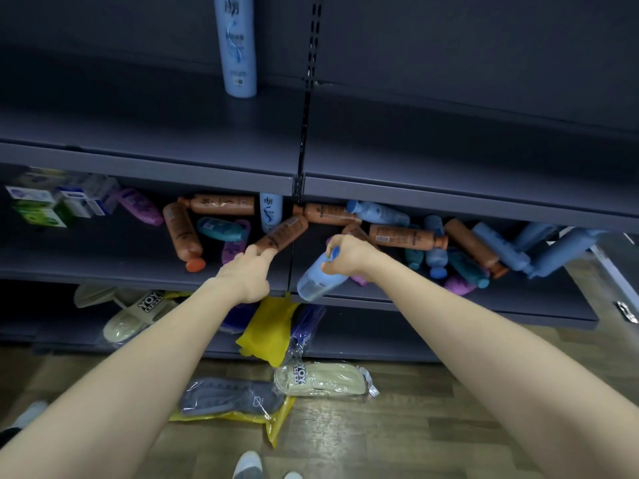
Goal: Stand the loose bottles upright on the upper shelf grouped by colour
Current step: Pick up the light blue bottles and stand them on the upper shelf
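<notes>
One tall light-blue bottle (237, 46) stands upright on the dark upper shelf (207, 133). On the shelf below lies a heap of loose bottles: orange, light blue, teal and purple. My right hand (347, 255) grips a light-blue bottle (320, 278) near its blue cap, tilted, over the lower shelf's front edge. My left hand (249, 271) holds the cap end of an orange-brown bottle (281, 235) that lies slanted in the heap.
Small boxes (52, 205) stand at the left of the lower shelf (103, 264). Packed slippers (321, 378) and a yellow bag (273, 326) lie on the bottom shelf and on the wooden floor. A shelf upright (307, 98) splits the two bays.
</notes>
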Demonstrator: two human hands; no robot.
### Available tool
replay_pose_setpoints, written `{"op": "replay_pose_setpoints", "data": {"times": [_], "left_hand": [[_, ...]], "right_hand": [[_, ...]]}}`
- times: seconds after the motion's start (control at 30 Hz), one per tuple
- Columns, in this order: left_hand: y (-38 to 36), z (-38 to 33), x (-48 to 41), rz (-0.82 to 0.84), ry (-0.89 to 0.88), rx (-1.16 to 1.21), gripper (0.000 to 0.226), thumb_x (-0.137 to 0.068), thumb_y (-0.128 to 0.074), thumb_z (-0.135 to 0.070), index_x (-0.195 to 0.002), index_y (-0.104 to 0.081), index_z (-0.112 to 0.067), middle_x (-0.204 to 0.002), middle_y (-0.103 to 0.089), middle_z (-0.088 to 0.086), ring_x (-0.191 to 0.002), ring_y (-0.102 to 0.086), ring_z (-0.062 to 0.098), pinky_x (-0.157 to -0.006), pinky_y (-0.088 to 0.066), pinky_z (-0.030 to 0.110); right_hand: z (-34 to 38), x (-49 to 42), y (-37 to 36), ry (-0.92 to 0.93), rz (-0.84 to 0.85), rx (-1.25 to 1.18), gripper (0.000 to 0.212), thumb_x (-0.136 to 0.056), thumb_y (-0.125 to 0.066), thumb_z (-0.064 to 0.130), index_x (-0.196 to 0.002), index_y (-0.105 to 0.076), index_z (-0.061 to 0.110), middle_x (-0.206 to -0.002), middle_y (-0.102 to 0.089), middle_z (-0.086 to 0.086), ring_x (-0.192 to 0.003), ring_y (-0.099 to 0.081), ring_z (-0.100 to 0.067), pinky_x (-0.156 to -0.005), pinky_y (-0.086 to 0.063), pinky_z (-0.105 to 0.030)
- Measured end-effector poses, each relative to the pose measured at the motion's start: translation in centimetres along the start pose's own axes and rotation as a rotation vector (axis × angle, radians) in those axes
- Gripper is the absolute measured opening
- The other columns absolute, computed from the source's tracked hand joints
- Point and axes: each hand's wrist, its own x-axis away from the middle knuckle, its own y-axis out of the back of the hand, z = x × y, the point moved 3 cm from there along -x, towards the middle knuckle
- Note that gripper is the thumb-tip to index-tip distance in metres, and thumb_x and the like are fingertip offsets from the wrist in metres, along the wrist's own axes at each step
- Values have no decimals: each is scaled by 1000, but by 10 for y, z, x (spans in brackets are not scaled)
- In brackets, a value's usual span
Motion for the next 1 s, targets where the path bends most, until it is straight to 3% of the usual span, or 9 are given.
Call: {"op": "replay_pose_setpoints", "data": {"times": [0.07,0.13,0.23,0.37,0.6,0.73,0.83,0.9,1.0], "left_hand": [[6,-4,4,-12,-5,-13,65,-87,-47,-8,-145,-22,-19,-139,-30,13,-120,-39,35,-97,-41,44],[14,-7,7,-29,-12,-27,66,-87,-46,-8,-146,-21,-20,-141,-29,12,-122,-38,34,-97,-41,43],[28,-12,11,-61,-37,-50,64,-88,-45,-9,-147,-22,-20,-143,-27,12,-125,-37,34,-97,-41,43],[46,-18,17,-68,-70,-84,66,-89,-49,-12,-148,-21,-19,-148,-22,11,-128,-35,33,-99,-41,41],[63,-26,30,-75,-106,-19,61,-88,-44,-8,-146,-26,-16,-145,-26,11,-114,-51,32,-90,-50,40],[72,-36,41,2,-156,145,68,-82,-58,-6,-143,-31,-16,-136,-33,11,-97,-62,34,-79,-55,44],[84,-43,51,28,-213,211,79,-73,-70,-7,-141,-34,-19,-112,-49,5,-83,-62,26,-70,-54,38],[92,-45,58,63,-259,307,79,-67,-75,-13,-137,-39,-21,-110,-56,0,-84,-60,17,-75,-50,31],[107,-46,67,94,-312,453,81,-51,-77,-27,-127,-48,-31,-125,-55,-2,-104,-60,17,-91,-49,37]], "right_hand": [[6,8,13,28,-11,89,25,-88,-59,25,-110,-55,15,-98,-55,-1,-83,-50,-20,-68,-40,-27],[9,14,23,42,-43,175,11,-83,-61,22,-91,-55,22,-87,-52,3,-79,-50,-20,-61,-38,-26],[18,25,35,111,-72,332,21,-76,-56,7,-70,-48,26,-77,-51,4,-76,-50,-22,-55,-35,-25],[37,47,55,222,-102,499,28,-78,-47,-2,-81,-54,26,-84,-52,3,-77,-47,-23,-55,-34,-25],[61,73,79,376,-190,618,34,-72,-43,-6,-61,-41,26,-81,-47,5,-81,-46,-23,-51,-28,-24],[79,92,93,500,-285,621,36,-70,-43,-10,-58,-41,24,-86,-48,0,-79,-44,-23,-49,-27,-24],[95,110,107,573,-381,668,28,-70,-45,-12,-68,-50,15,-95,-49,-3,-79,-43,-22,-50,-28,-25],[104,121,118,620,-447,673,28,-67,-44,-14,-70,-51,13,-98,-52,-5,-79,-43,-22,-52,-29,-25],[112,137,138,673,-529,636,30,-64,-43,-16,-67,-51,12,-105,-57,-9,-81,-46,-22,-55,-31,-24]]}}
